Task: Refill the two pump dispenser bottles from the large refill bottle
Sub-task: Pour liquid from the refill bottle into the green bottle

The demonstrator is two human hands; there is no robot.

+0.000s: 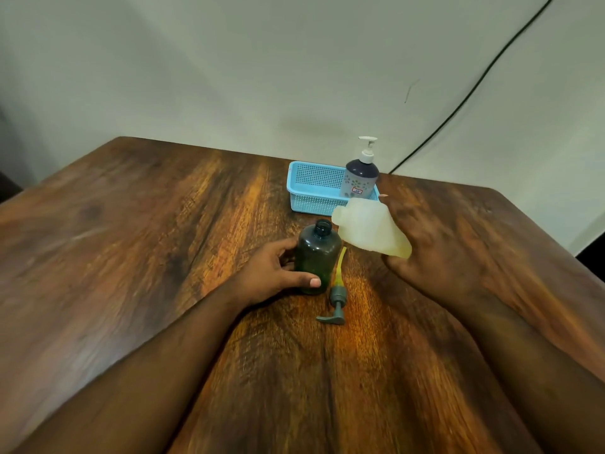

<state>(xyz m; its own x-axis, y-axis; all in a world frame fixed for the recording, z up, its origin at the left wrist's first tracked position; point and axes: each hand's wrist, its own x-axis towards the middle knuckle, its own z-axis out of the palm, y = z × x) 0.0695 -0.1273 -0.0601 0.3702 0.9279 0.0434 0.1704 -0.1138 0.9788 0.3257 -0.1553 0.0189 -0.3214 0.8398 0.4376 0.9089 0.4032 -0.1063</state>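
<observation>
Right hand point(435, 244) gripping tilted refill bottle point(370, 231), spout just right of green bottle point(317, 257) mouth; left hand point(275, 273) clasping it upright.

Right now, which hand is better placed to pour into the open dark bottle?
Right. The right hand already holds the refill bottle tilted, its mouth near the dark bottle's open neck. The left hand grips that bottle upright, steadying it.
</observation>
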